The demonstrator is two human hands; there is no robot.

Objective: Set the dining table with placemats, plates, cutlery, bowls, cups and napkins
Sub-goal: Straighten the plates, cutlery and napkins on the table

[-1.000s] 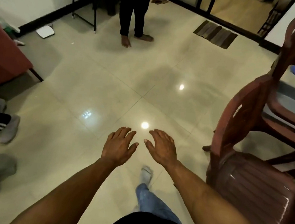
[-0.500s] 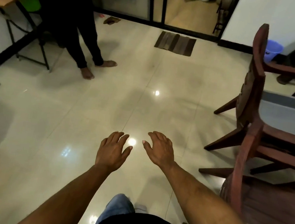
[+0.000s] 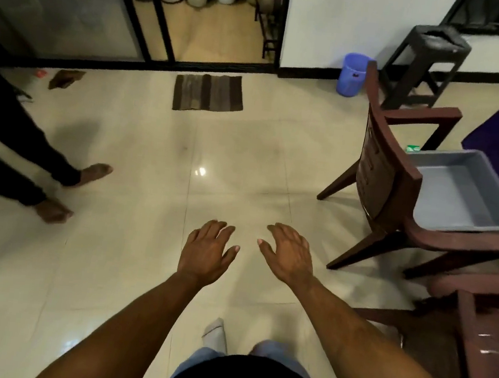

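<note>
Both hands reach out palm-down at lower centre, fingers spread and holding nothing: left hand [image 3: 207, 251], right hand [image 3: 290, 255], apart over the tiled floor [image 3: 139, 156]. At right, a grey tray [image 3: 458, 191] sits on a brown chair [image 3: 382, 173]; no tableware is in view. A striped mat [image 3: 208, 93] lies at upper centre.

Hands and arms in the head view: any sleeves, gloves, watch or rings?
None visible. Left hand and right hand are bare, without gloves, rings or wristbands. Both forearms are uncovered to the frame's edge, so no sleeve shows.
</note>
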